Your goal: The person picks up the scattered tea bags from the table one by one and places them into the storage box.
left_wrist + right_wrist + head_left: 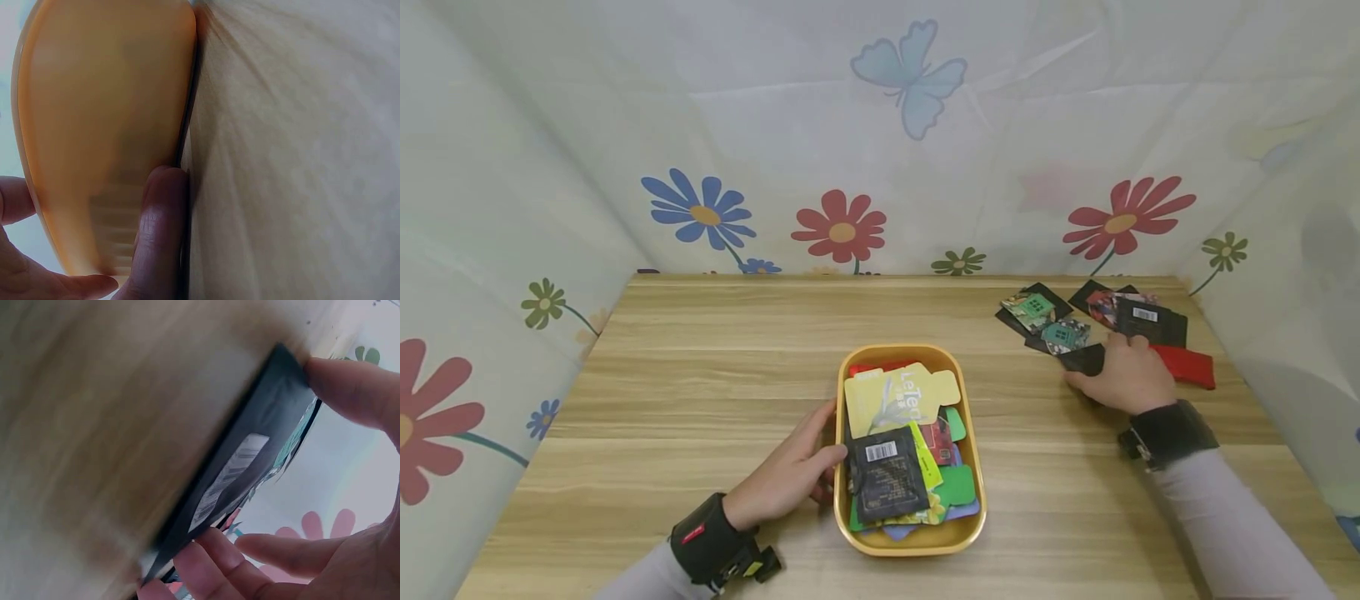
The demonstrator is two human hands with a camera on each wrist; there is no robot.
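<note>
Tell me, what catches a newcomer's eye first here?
Probably the yellow tub near the middle of the wooden table, filled with colourful packets, the left hand at its side. Next, the right hand holding a black packet at the table's right. Then the large blue butterfly high on the white backdrop.

Packets (pixel 891 483) in tub (pixel 917 547), tub on table (pixel 737 350), loose packets (pixel 1152 323) at right
</note>
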